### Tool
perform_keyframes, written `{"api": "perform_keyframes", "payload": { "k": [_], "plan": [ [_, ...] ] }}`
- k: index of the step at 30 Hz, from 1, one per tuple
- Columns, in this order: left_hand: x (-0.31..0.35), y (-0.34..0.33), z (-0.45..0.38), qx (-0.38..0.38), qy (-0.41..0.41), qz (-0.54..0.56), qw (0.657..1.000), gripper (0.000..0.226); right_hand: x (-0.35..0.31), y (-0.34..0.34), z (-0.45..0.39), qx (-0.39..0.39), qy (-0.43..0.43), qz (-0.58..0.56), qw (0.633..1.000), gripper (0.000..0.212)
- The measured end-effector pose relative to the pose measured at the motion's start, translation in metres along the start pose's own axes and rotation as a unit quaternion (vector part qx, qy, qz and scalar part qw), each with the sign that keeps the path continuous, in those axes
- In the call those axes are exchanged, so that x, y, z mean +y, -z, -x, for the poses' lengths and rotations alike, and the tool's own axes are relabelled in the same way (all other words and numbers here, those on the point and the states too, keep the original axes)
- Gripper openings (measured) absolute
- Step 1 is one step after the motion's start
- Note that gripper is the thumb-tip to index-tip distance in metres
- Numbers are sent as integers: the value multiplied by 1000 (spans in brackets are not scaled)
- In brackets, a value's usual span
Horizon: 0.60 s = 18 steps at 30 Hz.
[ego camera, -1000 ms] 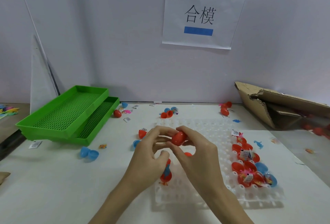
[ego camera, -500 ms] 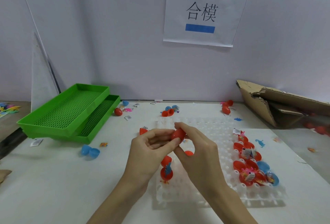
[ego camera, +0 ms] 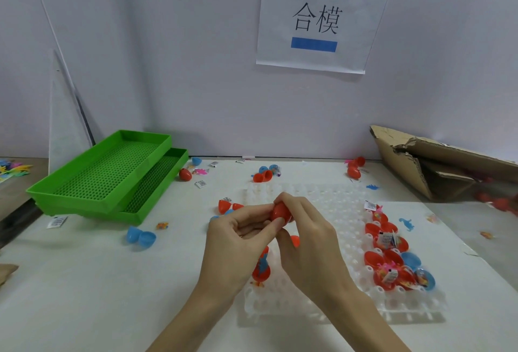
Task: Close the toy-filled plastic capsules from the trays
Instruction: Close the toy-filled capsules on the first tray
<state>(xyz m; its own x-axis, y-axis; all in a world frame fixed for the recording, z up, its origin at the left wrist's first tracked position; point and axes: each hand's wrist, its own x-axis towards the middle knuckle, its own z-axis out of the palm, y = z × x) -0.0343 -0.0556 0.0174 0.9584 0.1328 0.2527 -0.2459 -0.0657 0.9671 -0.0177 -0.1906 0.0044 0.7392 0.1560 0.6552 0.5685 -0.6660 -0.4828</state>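
A red capsule (ego camera: 281, 212) is held up in the air by both hands, above the white tray (ego camera: 322, 211). It is pinched by the left hand (ego camera: 238, 242) from the left side, with the thumb pressed on its front. It is gripped by the right hand (ego camera: 311, 239) from the right side, with the fingers curled over its top. The capsule looks closed, but its seam is hidden by the fingers.

The white tray is laid flat on the tabletop (ego camera: 112, 281), under the hands. Open red capsules (ego camera: 385, 260) with small toys and paper tags inside are seen at the right end of the tray. A blue capsule (ego camera: 424, 278) is set at the near right corner, next to the red ones. One more open red capsule with a blue toy (ego camera: 261, 269) is seen just under the left hand, partly hidden by it.

Two green trays (ego camera: 112, 177) are stacked at the left, and the top one is shifted a bit to the left. An open blue capsule (ego camera: 141, 236) is laid on the tabletop near them. More red and blue capsules (ego camera: 263, 175) and little tags are scattered near the wall. A torn cardboard box (ego camera: 437, 166) is laid at the right. A paper sign (ego camera: 319, 18) with two blue tape strips is stuck on the wall.
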Motion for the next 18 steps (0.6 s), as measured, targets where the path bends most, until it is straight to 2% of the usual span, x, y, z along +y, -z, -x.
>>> {"api": "perform_keyframes", "payload": {
  "k": [4,8,12,15,18],
  "plan": [
    [-3,-2,2,17,-15,-11,1000,34,-1,0,1,-2,6,8,1000,40],
    [-3,-1,1,23,-19,-19,999,30,1,1,0,-4,9,4,1000,40],
    [-3,1,-3,14,12,-18,1000,30,1,-2,-2,18,16,6,1000,46],
    [-4,4,-7,-4,67,47,997,36,-1,-2,-3,43,6,-18,999,57],
    [-1,8,-8,-53,146,166,974,40,-5,-2,-2,75,9,-66,995,51]
  ]
}}
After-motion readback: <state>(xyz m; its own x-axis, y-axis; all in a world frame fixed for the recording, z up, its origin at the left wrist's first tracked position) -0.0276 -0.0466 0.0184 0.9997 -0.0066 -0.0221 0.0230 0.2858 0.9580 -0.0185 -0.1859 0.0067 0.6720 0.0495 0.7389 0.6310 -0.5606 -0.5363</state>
